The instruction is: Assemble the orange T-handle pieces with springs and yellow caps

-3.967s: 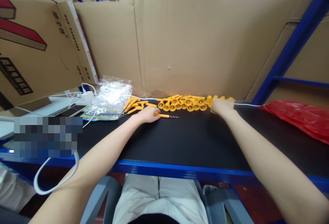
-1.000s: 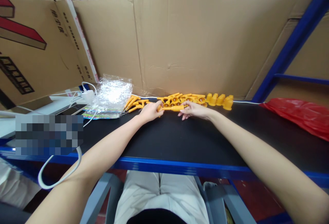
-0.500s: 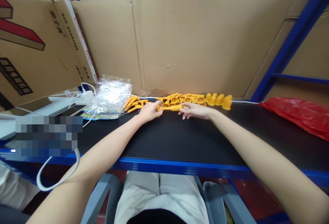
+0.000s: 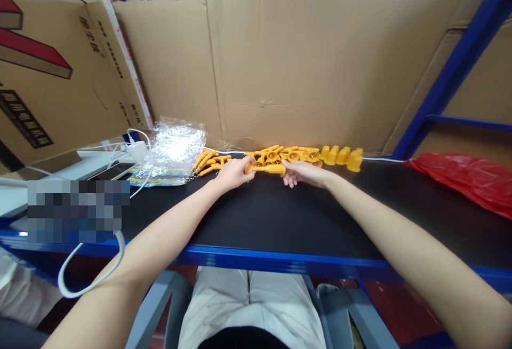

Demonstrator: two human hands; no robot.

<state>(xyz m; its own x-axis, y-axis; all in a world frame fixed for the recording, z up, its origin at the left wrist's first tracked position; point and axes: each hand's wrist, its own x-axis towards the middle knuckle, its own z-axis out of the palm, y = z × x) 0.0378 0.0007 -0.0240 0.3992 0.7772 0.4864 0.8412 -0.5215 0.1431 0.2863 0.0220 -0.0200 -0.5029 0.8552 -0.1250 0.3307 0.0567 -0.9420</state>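
Observation:
My left hand (image 4: 233,174) and my right hand (image 4: 303,172) both pinch one long orange plastic piece (image 4: 269,168) held level just above the black tabletop (image 4: 280,215), the left on its ribbed end, the right on its thicker cap end. Behind them a row of orange cup-shaped parts (image 4: 290,155) lies along the cardboard wall. Orange caps (image 4: 343,157) stand at the row's right end. More orange ribbed sticks (image 4: 208,162) lie to the left.
A crinkled clear plastic bag (image 4: 176,143) over colourful packets sits at the left, by a white charger and cable (image 4: 134,149). A red plastic bag (image 4: 468,181) lies at the right. Cardboard (image 4: 300,61) walls the back; a blue shelf post (image 4: 452,77) rises right.
Four seconds ago my right hand was over the caps at the right and my left held a ribbed stick with a bare spring. Now both hands meet on one joined orange piece.

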